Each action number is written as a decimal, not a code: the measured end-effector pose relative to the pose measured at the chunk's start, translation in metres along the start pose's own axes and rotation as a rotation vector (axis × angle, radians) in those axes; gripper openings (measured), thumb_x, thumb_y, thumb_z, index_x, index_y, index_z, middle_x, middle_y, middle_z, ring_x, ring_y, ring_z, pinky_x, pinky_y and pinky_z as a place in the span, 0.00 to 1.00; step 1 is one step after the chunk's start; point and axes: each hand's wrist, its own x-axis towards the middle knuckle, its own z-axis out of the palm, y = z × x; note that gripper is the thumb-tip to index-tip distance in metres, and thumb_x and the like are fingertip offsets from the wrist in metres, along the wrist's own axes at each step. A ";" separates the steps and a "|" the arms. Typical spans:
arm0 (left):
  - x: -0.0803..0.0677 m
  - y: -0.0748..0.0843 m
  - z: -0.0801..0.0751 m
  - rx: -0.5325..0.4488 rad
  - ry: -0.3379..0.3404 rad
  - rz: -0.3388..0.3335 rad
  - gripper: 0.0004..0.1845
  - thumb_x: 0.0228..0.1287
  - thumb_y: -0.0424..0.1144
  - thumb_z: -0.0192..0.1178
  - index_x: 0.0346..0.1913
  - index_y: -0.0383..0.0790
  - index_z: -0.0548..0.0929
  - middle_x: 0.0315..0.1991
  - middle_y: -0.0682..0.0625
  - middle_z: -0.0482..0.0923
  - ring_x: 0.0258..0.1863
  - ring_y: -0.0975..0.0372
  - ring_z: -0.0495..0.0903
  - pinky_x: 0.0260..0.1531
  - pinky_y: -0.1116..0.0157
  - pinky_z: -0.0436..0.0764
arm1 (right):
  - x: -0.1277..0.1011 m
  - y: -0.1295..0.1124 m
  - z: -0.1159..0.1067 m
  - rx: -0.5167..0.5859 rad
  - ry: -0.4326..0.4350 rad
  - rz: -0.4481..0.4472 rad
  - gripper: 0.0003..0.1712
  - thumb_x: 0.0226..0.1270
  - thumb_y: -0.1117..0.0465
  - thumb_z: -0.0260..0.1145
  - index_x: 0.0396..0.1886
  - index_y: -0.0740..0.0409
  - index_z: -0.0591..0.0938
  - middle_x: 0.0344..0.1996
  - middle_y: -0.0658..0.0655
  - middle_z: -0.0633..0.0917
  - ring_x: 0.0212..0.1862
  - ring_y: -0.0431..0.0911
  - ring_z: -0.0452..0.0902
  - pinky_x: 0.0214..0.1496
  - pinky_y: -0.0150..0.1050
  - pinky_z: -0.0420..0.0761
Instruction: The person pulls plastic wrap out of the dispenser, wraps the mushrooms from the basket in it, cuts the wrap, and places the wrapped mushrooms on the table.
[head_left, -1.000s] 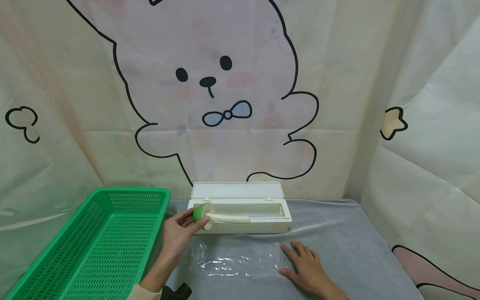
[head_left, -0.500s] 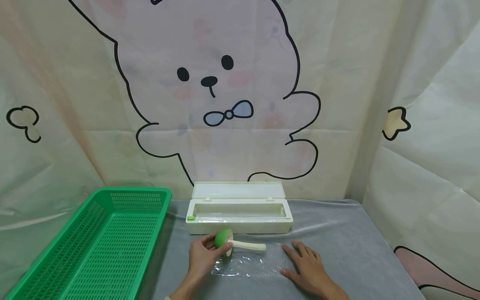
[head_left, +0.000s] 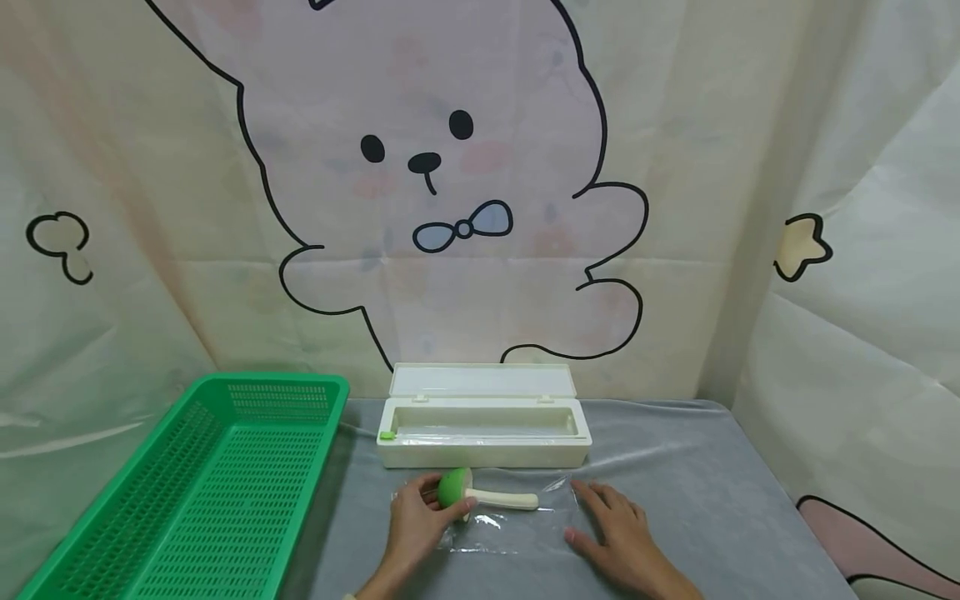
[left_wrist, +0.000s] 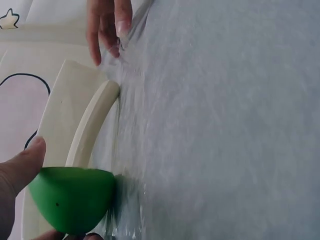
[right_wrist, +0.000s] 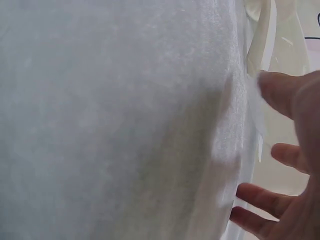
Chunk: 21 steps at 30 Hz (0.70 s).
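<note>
My left hand [head_left: 418,515] grips the green cap of a toy mushroom [head_left: 454,487], thumb on one side and fingers on the other. Its pale stem [left_wrist: 91,122] points right, toward my other hand. A sheet of clear cling film [head_left: 517,533] lies on the cloth under and around the mushroom; whether the two touch I cannot tell. At the film's right end rests my right hand [head_left: 618,533], thumb and fingers spread apart, fingertips at the film's edge. In the right wrist view, the thumb [right_wrist: 282,92] stands well away from the fingers.
Behind the hands stands a white cling film box [head_left: 483,456], lid raised, with a green slider [head_left: 387,435] at its left end. A green plastic basket [head_left: 270,379] stands to the left. Grey cloth [head_left: 697,483] covers the table; printed sheets hang behind and at the sides.
My left hand has carried the toy mushroom from in front of the box rightward and nearer to me, over the film. The right hand has stayed at the film's right edge.
</note>
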 end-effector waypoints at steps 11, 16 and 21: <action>-0.012 -0.005 -0.027 0.176 -0.020 0.104 0.38 0.37 0.46 0.86 0.52 0.31 0.83 0.46 0.44 0.84 0.46 0.51 0.83 0.46 0.56 0.83 | 0.001 0.008 0.008 0.131 0.299 -0.181 0.28 0.49 0.62 0.83 0.53 0.57 0.86 0.41 0.46 0.84 0.44 0.43 0.81 0.45 0.41 0.80; -0.019 -0.016 -0.045 0.382 -0.053 0.219 0.33 0.32 0.46 0.86 0.45 0.38 0.85 0.40 0.52 0.80 0.42 0.56 0.79 0.42 0.59 0.79 | 0.001 0.008 0.008 0.255 0.310 -0.209 0.18 0.51 0.67 0.81 0.43 0.54 0.89 0.36 0.42 0.85 0.40 0.38 0.80 0.45 0.27 0.75; -0.019 -0.028 -0.063 0.625 -0.113 0.383 0.26 0.33 0.48 0.85 0.39 0.43 0.88 0.39 0.56 0.76 0.40 0.58 0.75 0.37 0.58 0.76 | -0.003 0.012 0.009 0.283 0.194 -0.281 0.12 0.55 0.60 0.81 0.40 0.47 0.89 0.35 0.40 0.82 0.38 0.37 0.76 0.40 0.32 0.75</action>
